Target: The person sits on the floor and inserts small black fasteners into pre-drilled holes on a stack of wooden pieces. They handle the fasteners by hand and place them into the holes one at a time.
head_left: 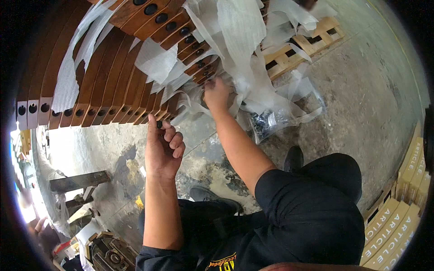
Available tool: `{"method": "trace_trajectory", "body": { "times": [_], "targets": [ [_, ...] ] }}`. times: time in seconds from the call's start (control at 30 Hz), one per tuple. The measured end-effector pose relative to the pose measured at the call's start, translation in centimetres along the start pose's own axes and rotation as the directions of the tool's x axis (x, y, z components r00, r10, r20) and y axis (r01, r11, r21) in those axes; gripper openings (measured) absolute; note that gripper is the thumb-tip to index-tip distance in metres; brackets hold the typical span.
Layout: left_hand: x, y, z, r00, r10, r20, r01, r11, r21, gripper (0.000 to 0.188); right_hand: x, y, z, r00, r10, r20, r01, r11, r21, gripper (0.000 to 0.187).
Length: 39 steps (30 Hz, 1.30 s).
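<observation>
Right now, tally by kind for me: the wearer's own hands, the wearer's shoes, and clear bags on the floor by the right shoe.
Left hand plus right hand: 2
Dark shoes: 2
Clear bag: 1
Total: 5

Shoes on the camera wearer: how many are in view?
2: the left shoe, right of the left forearm; the right shoe, right of the right forearm. Both partly covered.

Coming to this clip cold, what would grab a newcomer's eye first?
Probably the long row of brown wooden pieces, with dark round spots along their ends, filling the upper left. Next would come the white foam sheets hanging in loose strips at top centre, with a clear plastic bag of small dark items below. Near the middle, the bare left hand and right hand are up by the wood.
</observation>
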State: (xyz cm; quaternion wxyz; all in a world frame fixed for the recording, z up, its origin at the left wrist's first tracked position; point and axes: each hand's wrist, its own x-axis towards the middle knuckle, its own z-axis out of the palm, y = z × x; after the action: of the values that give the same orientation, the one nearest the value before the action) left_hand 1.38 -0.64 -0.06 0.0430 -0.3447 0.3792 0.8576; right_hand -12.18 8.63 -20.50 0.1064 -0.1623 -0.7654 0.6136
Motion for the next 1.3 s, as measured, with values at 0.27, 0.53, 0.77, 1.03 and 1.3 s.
{"method": "trace_trajectory", "body": {
  "times": [0.27, 0.53, 0.77, 1.03, 1.3],
  "targets": [
    [0.6, -0.1, 0.2, 0.999, -0.016, 0.041, 0.013, 0.997, 0.07, 0.041, 0.8, 0.5, 0.2, 0.997, -0.018, -0.072, 0.011, 0.996, -0.091, 0.018],
    [1.4, -0.4, 0.3, 0.998, -0.031, 0.053, 0.031, 0.999, 0.009, 0.042, 2.1, -0.2, -0.7, 0.997, 0.032, -0.073, -0.031, 0.999, 0.008, 0.023],
    [1.5, -0.3, 0.3, 1.0, -0.016, 0.007, 0.016, 0.999, 0.048, 0.044, 0.6, -0.9, -0.6, 0.998, -0.008, 0.056, 0.009, 1.0, -0.026, 0.02],
    [1.1, -0.2, 0.4, 1.0, 0.021, -0.005, -0.021, 0.998, 0.066, 0.043, -0.4, -0.8, 0.5, 0.999, -0.026, -0.022, 0.026, 0.999, 0.039, 0.02],
    [0.7, -0.2, 0.2, 0.999, 0.038, -0.02, -0.036, 0.995, 0.097, 0.044, -0.3, -0.2, 0.8, 0.999, -0.033, -0.012, 0.033, 0.999, 0.025, 0.021]
  ]
}}
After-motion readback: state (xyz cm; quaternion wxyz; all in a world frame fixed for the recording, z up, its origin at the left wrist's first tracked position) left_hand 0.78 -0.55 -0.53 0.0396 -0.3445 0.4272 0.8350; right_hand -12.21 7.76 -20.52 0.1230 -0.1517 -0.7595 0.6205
